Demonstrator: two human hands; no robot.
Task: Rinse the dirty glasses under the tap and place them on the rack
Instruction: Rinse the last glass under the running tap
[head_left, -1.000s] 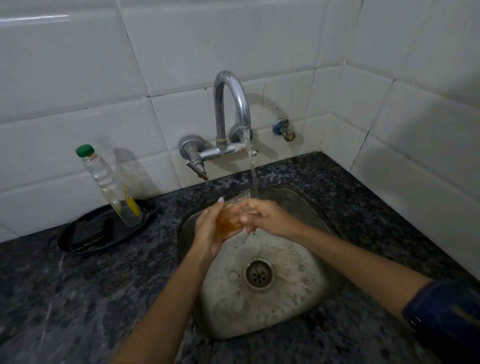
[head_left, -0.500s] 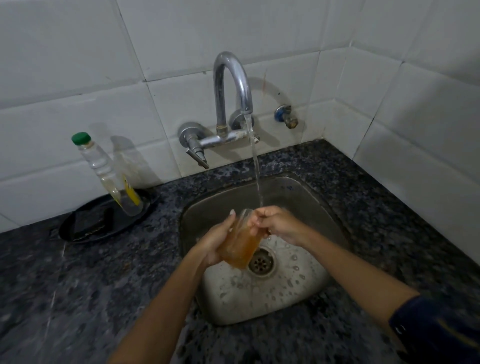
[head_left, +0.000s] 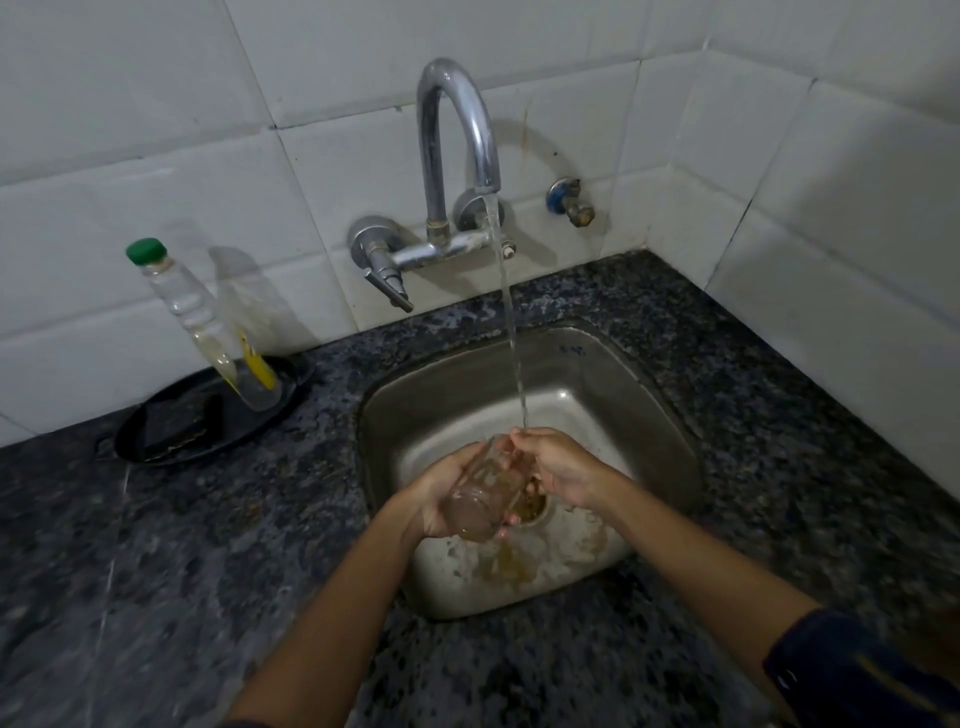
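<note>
A clear drinking glass (head_left: 480, 493) with brownish residue lies tilted over the steel sink (head_left: 639, 384), its base toward me. My left hand (head_left: 439, 499) cups it from the left and below. My right hand (head_left: 558, 467) holds the rim end, fingers curled at the mouth. Water runs from the curved chrome tap (head_left: 457, 135) and lands on my right hand's fingers at the rim. Brownish water pools around the drain beneath the glass. No rack is in view.
A clear plastic bottle (head_left: 208, 327) with a green cap leans in a black tray (head_left: 208, 415) on the dark granite counter (head_left: 182, 571) at left. White tiled walls close the back and right. A small blue valve (head_left: 569, 200) sits right of the tap.
The glass went from nearly upright and full of amber liquid to tipped over and emptied; both hands sank lower into the sink, and brown water now spreads around the drain.
</note>
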